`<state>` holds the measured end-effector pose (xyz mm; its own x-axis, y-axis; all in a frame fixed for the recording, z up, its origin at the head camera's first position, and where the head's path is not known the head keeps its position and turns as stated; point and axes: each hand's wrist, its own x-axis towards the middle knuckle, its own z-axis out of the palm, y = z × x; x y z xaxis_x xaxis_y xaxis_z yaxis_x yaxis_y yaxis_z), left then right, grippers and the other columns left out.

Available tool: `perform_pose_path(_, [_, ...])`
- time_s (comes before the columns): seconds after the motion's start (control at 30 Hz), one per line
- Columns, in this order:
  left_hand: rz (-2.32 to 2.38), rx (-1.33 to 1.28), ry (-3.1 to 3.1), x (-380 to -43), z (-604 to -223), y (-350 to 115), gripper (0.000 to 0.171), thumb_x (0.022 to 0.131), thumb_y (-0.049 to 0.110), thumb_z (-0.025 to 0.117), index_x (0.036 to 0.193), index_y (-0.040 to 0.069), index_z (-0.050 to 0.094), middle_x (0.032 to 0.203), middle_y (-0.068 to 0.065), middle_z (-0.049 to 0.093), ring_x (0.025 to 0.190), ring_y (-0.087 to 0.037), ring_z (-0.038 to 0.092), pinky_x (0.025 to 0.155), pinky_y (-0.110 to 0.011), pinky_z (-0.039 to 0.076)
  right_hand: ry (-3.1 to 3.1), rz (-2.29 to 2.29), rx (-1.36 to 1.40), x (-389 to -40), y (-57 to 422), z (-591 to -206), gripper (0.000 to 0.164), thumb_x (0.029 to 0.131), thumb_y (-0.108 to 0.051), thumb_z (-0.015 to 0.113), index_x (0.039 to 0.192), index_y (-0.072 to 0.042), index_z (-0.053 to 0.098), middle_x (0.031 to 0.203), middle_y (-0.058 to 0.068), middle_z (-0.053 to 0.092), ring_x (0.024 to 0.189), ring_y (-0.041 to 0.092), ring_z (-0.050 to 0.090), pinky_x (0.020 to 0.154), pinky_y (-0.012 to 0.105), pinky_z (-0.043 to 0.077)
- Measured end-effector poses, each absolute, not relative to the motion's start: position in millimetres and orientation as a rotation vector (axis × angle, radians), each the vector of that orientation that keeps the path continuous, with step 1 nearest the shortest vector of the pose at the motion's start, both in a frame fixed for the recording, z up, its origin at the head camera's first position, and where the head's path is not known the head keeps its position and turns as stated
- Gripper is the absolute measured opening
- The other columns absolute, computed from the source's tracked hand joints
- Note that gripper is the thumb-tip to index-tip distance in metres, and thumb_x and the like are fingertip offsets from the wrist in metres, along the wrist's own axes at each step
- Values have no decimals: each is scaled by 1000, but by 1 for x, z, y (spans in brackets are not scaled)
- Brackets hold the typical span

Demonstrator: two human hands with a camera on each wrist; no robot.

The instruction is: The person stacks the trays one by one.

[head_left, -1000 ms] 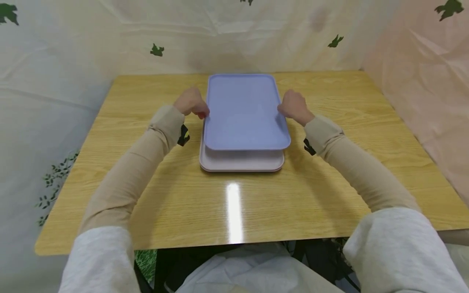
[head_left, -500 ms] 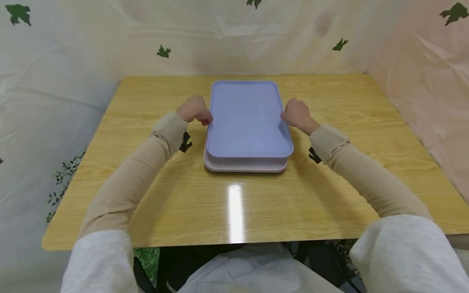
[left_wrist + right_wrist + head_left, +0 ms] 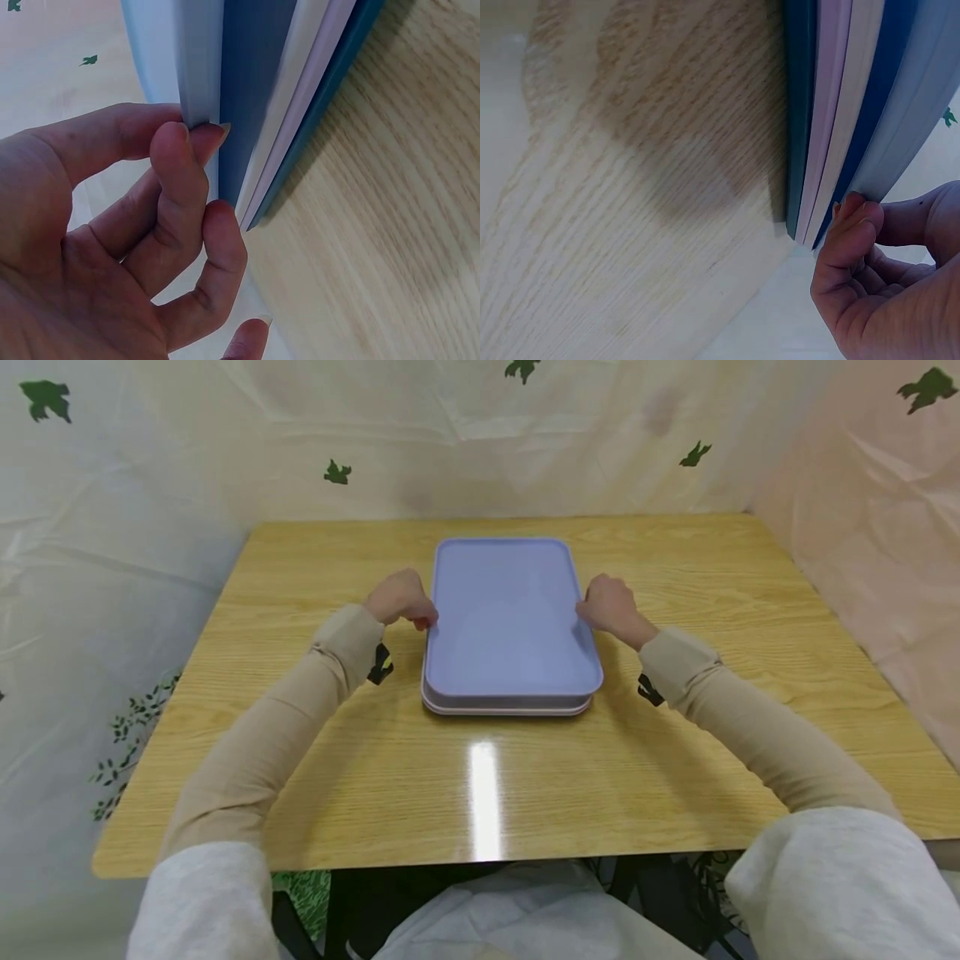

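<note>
A periwinkle-blue tray (image 3: 513, 618) lies level, close over a stack of pale trays (image 3: 506, 712) in the middle of the table. At its left edge my left hand (image 3: 401, 599) pinches the rim between thumb and fingertips. My right hand (image 3: 609, 608) pinches the opposite rim in the same way. From the left wrist, a gap shows between the held tray and a cream tray (image 3: 271, 124); a lilac tray and a teal tray (image 3: 326, 105) lie below. The right wrist view shows the same layers, with the teal tray (image 3: 799, 112) on the wood.
The wooden table (image 3: 337, 802) spreads around the stack, with a bright light reflection in front of it. Pale fabric (image 3: 480, 443) with green leaf shapes hangs behind and along both sides. Person's lap lies below the front edge.
Both hands have lowered the blue tray toward me and down over the stack. The visible strip of pale tray at the front has narrowed. The head view has shifted slightly.
</note>
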<state>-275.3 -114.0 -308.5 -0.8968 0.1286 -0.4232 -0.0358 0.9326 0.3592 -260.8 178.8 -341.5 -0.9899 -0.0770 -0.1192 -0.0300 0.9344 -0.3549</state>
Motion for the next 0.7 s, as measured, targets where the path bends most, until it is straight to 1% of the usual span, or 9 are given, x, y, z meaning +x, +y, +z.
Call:
perform_pose_path(0.1, [499,61,2628,-274,-309,-113,15,80,12,64,65,9,63,62,1,58,76,-20,54,57,-26,34,2962,-549,-87,-258,179,-342,33,78,-6,44,48,-14,32,45,-6,26,43,8,25,41,21,25])
perform_pose_path(0.23, [488,65,2624,-271,-308,-113,15,80,13,63,66,9,62,63,1,58,81,-22,56,60,-27,36,2955,-566,-75,-256,179,-342,34,80,-6,43,48,-13,32,44,-5,27,42,8,26,40,20,26])
perform_pose_path(0.43, [486,95,2642,-269,-309,-114,17,78,12,63,61,9,62,58,2,58,73,-20,53,56,-26,33,2941,-586,-54,-252,180,-343,34,81,-7,43,49,-13,33,45,-5,29,42,8,28,41,20,27])
perform_pose_path(0.7, [467,125,2636,-267,-311,-116,18,77,12,63,59,10,62,58,1,58,68,-18,49,55,-25,32,2941,-580,-48,-249,179,-346,34,81,-7,44,49,-13,33,45,-5,29,42,8,27,41,20,26])
